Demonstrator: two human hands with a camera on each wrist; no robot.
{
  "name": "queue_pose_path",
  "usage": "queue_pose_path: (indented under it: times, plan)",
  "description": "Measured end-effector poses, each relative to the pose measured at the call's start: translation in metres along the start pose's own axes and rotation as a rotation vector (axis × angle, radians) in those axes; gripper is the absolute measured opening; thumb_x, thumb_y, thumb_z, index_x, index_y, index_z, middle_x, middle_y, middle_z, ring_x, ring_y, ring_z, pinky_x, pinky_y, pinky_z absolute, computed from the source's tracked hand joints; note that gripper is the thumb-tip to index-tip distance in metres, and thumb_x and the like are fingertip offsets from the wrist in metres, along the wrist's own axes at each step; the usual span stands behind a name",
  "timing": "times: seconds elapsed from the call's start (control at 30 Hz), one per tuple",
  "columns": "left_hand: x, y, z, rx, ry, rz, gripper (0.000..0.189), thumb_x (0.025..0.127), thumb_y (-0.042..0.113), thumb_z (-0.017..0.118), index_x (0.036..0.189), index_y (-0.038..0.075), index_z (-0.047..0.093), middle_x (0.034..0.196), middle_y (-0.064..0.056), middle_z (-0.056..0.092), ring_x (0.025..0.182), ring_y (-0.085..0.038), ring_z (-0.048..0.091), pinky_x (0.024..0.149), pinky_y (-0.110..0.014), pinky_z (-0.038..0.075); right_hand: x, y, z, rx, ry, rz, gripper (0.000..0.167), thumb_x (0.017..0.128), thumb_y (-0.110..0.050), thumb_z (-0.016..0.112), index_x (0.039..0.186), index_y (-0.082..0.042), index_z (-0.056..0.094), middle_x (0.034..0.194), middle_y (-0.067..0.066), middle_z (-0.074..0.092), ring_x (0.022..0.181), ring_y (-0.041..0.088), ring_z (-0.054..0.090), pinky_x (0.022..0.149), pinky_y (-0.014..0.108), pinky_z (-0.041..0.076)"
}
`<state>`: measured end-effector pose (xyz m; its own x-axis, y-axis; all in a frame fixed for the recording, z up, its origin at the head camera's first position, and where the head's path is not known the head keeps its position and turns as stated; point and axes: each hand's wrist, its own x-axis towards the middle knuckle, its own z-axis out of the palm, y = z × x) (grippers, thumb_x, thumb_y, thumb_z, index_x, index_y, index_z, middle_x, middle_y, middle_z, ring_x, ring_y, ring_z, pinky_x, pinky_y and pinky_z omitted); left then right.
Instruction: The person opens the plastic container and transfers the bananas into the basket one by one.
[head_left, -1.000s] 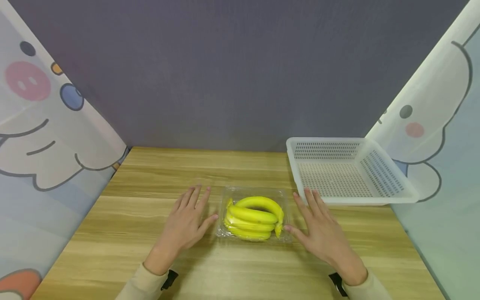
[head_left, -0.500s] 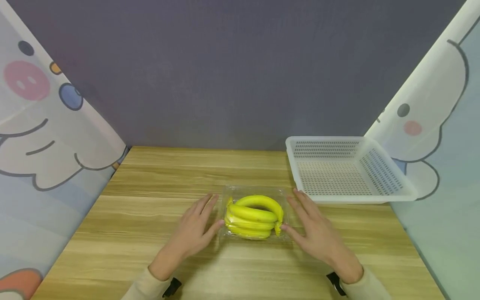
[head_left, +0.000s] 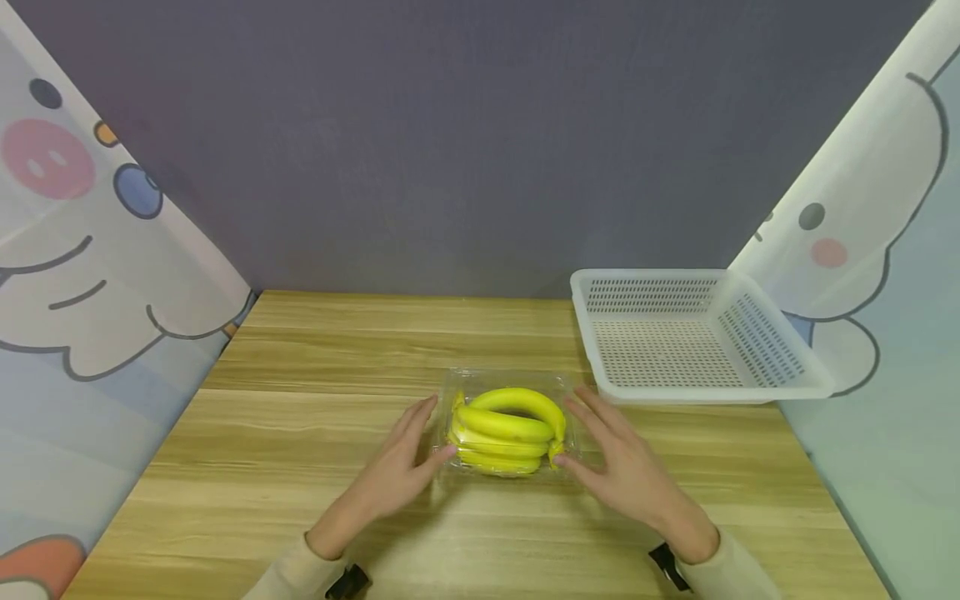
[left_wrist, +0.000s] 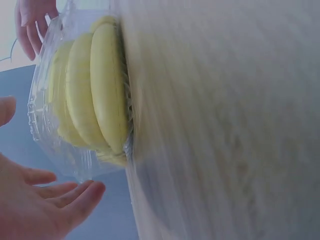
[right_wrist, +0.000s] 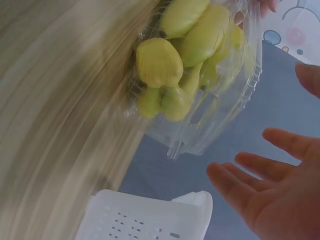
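Several yellow bananas (head_left: 501, 428) lie inside a clear plastic clamshell box (head_left: 480, 381) on the wooden table, in the middle of the head view. My left hand (head_left: 395, 477) is at the box's left side, fingers extended and thumb by its front left corner. On the opposite side, my right hand (head_left: 628, 468) spreads its fingers by the box's right wall. In the left wrist view the left fingertips (left_wrist: 95, 190) are close to the box; touch cannot be told. The right wrist view shows a gap between the right fingertips (right_wrist: 216, 172) and the plastic.
A white perforated plastic basket (head_left: 720, 393) stands at the back right, just behind my right hand. A dark grey partition (head_left: 465, 150) closes off the back. Cartoon-printed curtains (head_left: 97, 275) hang at both sides of the wooden table (head_left: 315, 350).
Both hands have moved inward from either side, closer to the box. The right fingers have drawn away from the basket's front edge. The box and bananas stay in place.
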<state>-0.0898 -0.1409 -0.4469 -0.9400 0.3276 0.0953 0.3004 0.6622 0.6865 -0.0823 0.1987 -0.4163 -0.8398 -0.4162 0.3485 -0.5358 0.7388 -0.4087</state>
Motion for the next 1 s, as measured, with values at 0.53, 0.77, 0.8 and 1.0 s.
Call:
queue_pose_path:
  times: [0.53, 0.77, 0.8, 1.0]
  plan:
    - [0.003, -0.001, 0.011, -0.318, -0.085, -0.202, 0.112, 0.086, 0.047, 0.08, 0.163, 0.006, 0.01, 0.163, -0.017, 0.026, 0.141, -0.045, 0.039, 0.107, -0.068, 0.035, 0.001, -0.004, 0.015, 0.014, -0.09, -0.002, 0.089, 0.084, -0.05, 0.08, 0.155, -0.011, 0.042, 0.161, 0.02, 0.03, 0.143, 0.045, 0.034, 0.097, 0.068, 0.045]
    - [0.006, -0.005, 0.017, -0.469, -0.123, -0.215, 0.121, 0.081, 0.036, 0.087, 0.163, 0.003, 0.004, 0.165, -0.021, 0.019, 0.145, -0.044, 0.032, 0.112, -0.065, 0.03, 0.0, -0.003, 0.019, -0.003, -0.092, -0.001, 0.09, 0.082, -0.047, 0.082, 0.154, -0.011, 0.042, 0.161, 0.02, 0.03, 0.143, 0.046, 0.034, 0.092, 0.066, 0.05]
    - [0.007, -0.005, 0.018, -0.486, -0.128, -0.216, 0.122, 0.081, 0.034, 0.088, 0.162, 0.003, 0.003, 0.165, -0.022, 0.018, 0.145, -0.044, 0.033, 0.112, -0.064, 0.03, 0.001, -0.003, 0.019, -0.008, -0.09, -0.006, 0.09, 0.082, -0.047, 0.082, 0.154, -0.011, 0.042, 0.161, 0.02, 0.031, 0.143, 0.045, 0.034, 0.092, 0.065, 0.05]
    - [0.008, -0.007, 0.02, -0.503, -0.119, -0.205, 0.122, 0.08, 0.027, 0.089, 0.162, 0.002, 0.003, 0.164, -0.025, 0.018, 0.143, -0.046, 0.035, 0.11, -0.064, 0.034, 0.005, -0.003, 0.022, -0.039, -0.074, -0.032, 0.089, 0.079, -0.046, 0.084, 0.152, -0.01, 0.046, 0.16, 0.02, 0.033, 0.145, 0.042, 0.033, 0.095, 0.062, 0.05]
